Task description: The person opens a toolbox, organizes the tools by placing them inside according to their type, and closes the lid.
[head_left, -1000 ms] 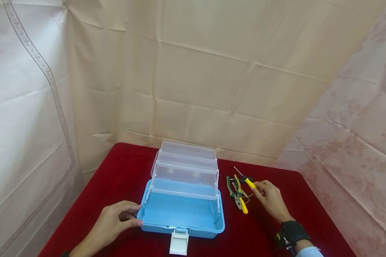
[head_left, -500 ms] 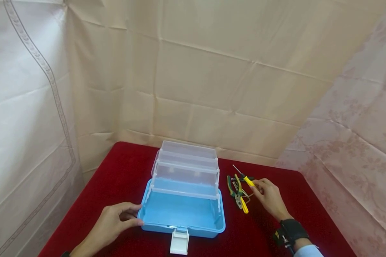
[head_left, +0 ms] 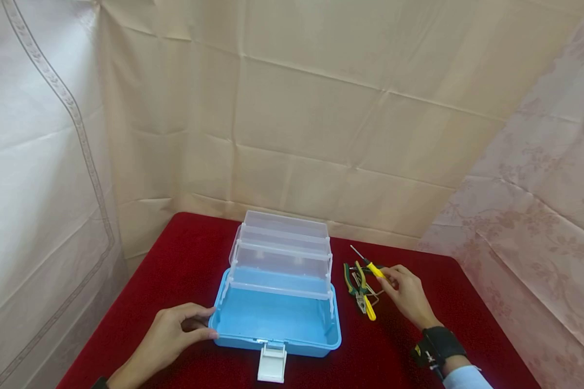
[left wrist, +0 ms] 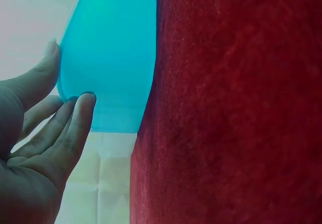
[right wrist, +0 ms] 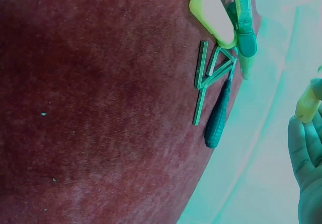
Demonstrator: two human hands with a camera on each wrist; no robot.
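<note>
My left hand (head_left: 170, 332) rests at the left front corner of a blue toolbox (head_left: 272, 351), thumb and fingers touching its outer wall. The left wrist view shows the fingertips pressed to the blue toolbox (left wrist: 110, 58). The toolbox stands with its clear tiered trays (head_left: 282, 254) raised at the back. To the right, my right hand (head_left: 409, 297) pinches the yellow handle of a screwdriver (head_left: 376, 270), its shaft pointing to the back left. At the right wrist view's edge, that screwdriver's handle (right wrist: 307, 107) sits between the fingers.
Green-and-yellow pliers (head_left: 360, 297) lie right of the toolbox, over another yellow-handled screwdriver (head_left: 370, 310). Several hex keys (right wrist: 200, 78) and a dark green-handled tool (right wrist: 217, 121) are beside them. A white latch (head_left: 272, 364) hangs from the toolbox front. Cloth walls (head_left: 292, 135) surround the red table (head_left: 165, 259).
The right hand and the screwdriver have shifted slightly up and to the left. The left hand stays at the toolbox corner.
</note>
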